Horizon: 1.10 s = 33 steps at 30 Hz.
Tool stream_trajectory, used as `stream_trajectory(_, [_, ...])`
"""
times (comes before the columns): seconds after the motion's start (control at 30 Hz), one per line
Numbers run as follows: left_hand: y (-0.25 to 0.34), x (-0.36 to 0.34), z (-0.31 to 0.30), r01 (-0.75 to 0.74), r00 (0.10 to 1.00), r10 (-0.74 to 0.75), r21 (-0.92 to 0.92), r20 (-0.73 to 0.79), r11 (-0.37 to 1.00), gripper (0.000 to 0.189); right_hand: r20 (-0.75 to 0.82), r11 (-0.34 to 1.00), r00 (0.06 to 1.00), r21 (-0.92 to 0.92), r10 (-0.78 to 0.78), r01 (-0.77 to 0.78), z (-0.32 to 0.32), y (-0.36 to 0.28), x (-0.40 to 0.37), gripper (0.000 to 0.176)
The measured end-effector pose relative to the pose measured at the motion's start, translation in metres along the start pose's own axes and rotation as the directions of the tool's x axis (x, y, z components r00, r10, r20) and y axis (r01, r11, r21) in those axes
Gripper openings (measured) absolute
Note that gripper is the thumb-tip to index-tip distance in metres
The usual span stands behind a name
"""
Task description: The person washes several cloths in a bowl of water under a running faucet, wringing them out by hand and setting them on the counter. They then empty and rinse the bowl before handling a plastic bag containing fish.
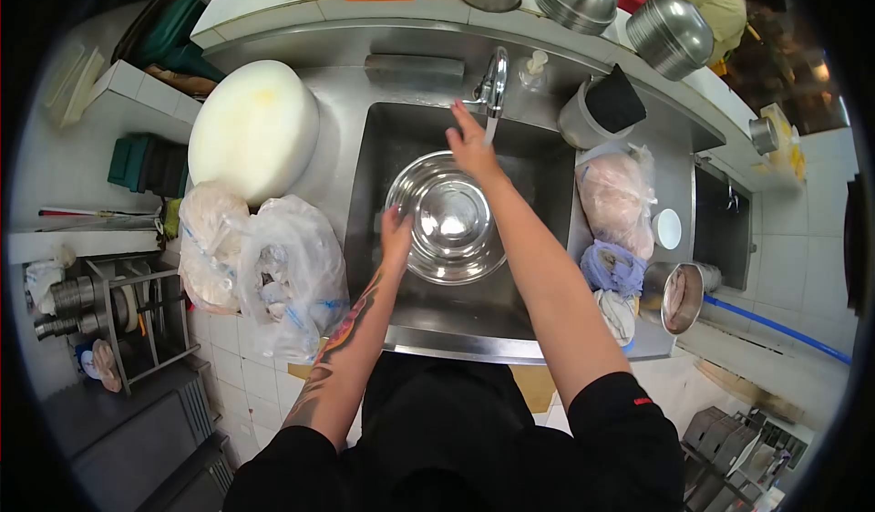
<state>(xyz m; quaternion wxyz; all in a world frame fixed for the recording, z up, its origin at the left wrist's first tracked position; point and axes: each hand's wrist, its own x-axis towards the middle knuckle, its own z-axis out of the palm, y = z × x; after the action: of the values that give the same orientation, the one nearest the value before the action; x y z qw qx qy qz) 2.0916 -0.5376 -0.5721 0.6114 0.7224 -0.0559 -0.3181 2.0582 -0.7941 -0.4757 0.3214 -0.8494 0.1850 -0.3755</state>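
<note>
At mid-frame, a round, shiny stainless-steel bowl (pixel 450 222) sits in a rectangular grey metal sink (pixel 533 298). The left hand (pixel 396 237) is at its left rim, whether gripping I cannot tell; the right hand (pixel 472 150), open, overlaps its upper edge near the curved chrome tap (pixel 497 76).

Bowl (pixel 447 220) in sink (pixel 538 298), faucet (pixel 498 79) behind, bags (pixel 296 261) left and right.

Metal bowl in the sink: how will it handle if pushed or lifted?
Probably stiff: the bowl looks like shiny metal. Likely slippery, given its smooth surface and its place in the sink near the faucet. Its round outline suggests it may swivel if pushed off-centre.
</note>
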Motion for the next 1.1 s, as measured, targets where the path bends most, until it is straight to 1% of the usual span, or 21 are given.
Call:
stream_trajectory(0.03, [0.035, 0.001, 0.018, 0.04, 0.992, -0.036, -0.039, 0.118, 0.998, 0.042, 0.003, 1.0, 1.0, 0.0, 0.0, 0.0, 0.001, -0.006, -0.001, 0.051])
stream_trajectory(0.07, [0.076, -0.003, 0.038, 0.147, 0.965, -0.104, -0.167, 0.241, 0.975, 0.04, -0.053, 0.797, 0.913, 0.511, 0.405, -0.324, -0.002, -0.018, -0.005, 0.041])
stream_trajectory(0.1, [0.107, -0.003, 0.06, 0.264, 0.916, -0.151, -0.278, 0.371, 0.924, 0.039, 0.107, 0.278, 0.688, 0.862, 0.718, -0.425, -0.007, -0.03, -0.01, 0.032])
stream_trajectory(0.13, [0.121, 0.006, 0.081, 0.364, 0.867, -0.17, -0.362, 0.469, 0.858, 0.041, 0.161, 0.073, 0.582, 0.931, 0.797, -0.357, -0.011, -0.043, -0.014, 0.022])
stream_trajectory(0.23, [0.146, 0.019, 0.114, 0.427, 0.824, -0.175, -0.386, 0.539, 0.818, 0.039, 0.209, -0.038, 0.555, 0.952, 0.806, -0.303, -0.004, -0.035, -0.05, 0.026])
stream_trajectory(0.27, [0.153, 0.02, 0.12, 0.389, 0.841, -0.177, -0.344, 0.511, 0.855, 0.036, 0.248, -0.107, 0.648, 0.962, 0.72, -0.249, -0.008, -0.036, -0.062, 0.033])
stream_trajectory(0.3, [0.158, 0.02, 0.125, 0.351, 0.858, -0.178, -0.297, 0.482, 0.888, 0.034, 0.249, -0.109, 0.646, 0.962, 0.721, -0.249, -0.004, -0.039, -0.058, 0.033])
stream_trajectory(0.37, [0.162, 0.021, 0.142, 0.273, 0.887, -0.17, -0.191, 0.429, 0.943, 0.033, -0.084, 0.335, 0.524, 0.851, 0.848, -0.406, 0.008, -0.044, -0.048, 0.036])
stream_trajectory(0.4, [0.136, 0.027, 0.154, 0.108, 0.931, -0.014, -0.237, 0.366, 0.965, 0.036, -0.093, 0.406, 0.561, 0.787, 0.822, -0.464, 0.001, -0.043, -0.048, 0.038])
stream_trajectory(0.5, [0.14, 0.005, 0.166, -0.183, 0.948, 0.18, -0.013, 0.262, 0.983, 0.04, 0.003, 0.277, 0.488, 0.82, 0.873, -0.501, -0.005, -0.024, -0.05, 0.034])
stream_trajectory(0.63, [0.103, 0.062, 0.153, 0.031, 0.916, 0.097, -0.31, 0.388, 0.95, 0.042, -0.073, 0.258, 0.361, 0.829, 0.93, -0.496, 0.019, -0.036, -0.042, 0.025])
stream_trajectory(0.67, [0.115, 0.065, 0.148, 0.292, 0.847, -0.138, -0.234, 0.514, 0.927, 0.042, -0.018, 0.221, 0.388, 0.845, 0.922, -0.487, 0.014, -0.046, -0.042, 0.021])
stream_trajectory(0.7, [0.115, 0.062, 0.152, 0.3, 0.845, -0.144, -0.233, 0.516, 0.925, 0.042, -0.019, 0.22, 0.382, 0.842, 0.924, -0.492, 0.012, -0.042, -0.043, 0.021])
stream_trajectory(0.77, [0.116, 0.054, 0.16, -0.091, 0.93, 0.144, -0.169, 0.338, 0.981, 0.038, 0.012, 0.142, 0.441, 0.938, 0.898, -0.316, 0.007, -0.033, -0.04, 0.02])
stream_trajectory(0.87, [0.118, 0.043, 0.131, 0.111, 0.935, 0.028, -0.367, 0.354, 0.924, 0.039, 0.083, 0.174, 0.462, 0.856, 0.883, -0.487, 0.006, -0.016, -0.035, 0.034])
stream_trajectory(0.9, [0.084, 0.056, 0.111, -0.207, 0.963, 0.2, 0.019, 0.179, 0.978, 0.041, 0.184, 0.113, 0.401, 0.782, 0.897, -0.613, 0.0, -0.014, -0.03, 0.041])
stream_trajectory(0.93, [0.037, 0.075, 0.088, -0.415, 0.902, 0.424, 0.44, 0.085, 0.796, 0.043, 0.133, 0.207, 0.457, 0.758, 0.879, -0.618, -0.006, -0.027, -0.022, 0.033])
stream_trajectory(0.97, [0.001, 0.082, 0.061, -0.298, 0.915, 0.404, 0.663, -0.008, 0.686, 0.046, 0.125, 0.212, 0.456, 0.758, 0.881, -0.617, -0.011, -0.036, -0.016, 0.033])
stream_trajectory(1.0, [-0.028, 0.079, 0.039, 0.059, 0.978, 0.105, 0.728, -0.178, 0.683, 0.046, 0.151, 0.135, 0.457, 0.835, 0.876, -0.534, -0.016, -0.042, -0.013, 0.033])
stream_trajectory(1.07, [-0.058, 0.081, -0.001, 0.303, 0.932, -0.329, 0.817, -0.149, 0.49, 0.045, 0.233, 0.07, 0.467, 0.835, 0.853, -0.546, -0.009, -0.014, -0.03, 0.031])
stream_trajectory(1.1, [-0.06, 0.074, -0.002, 0.304, 0.932, -0.33, 0.817, -0.149, 0.49, 0.045, 0.233, 0.07, 0.465, 0.835, 0.854, -0.546, -0.002, 0.006, -0.049, 0.031])
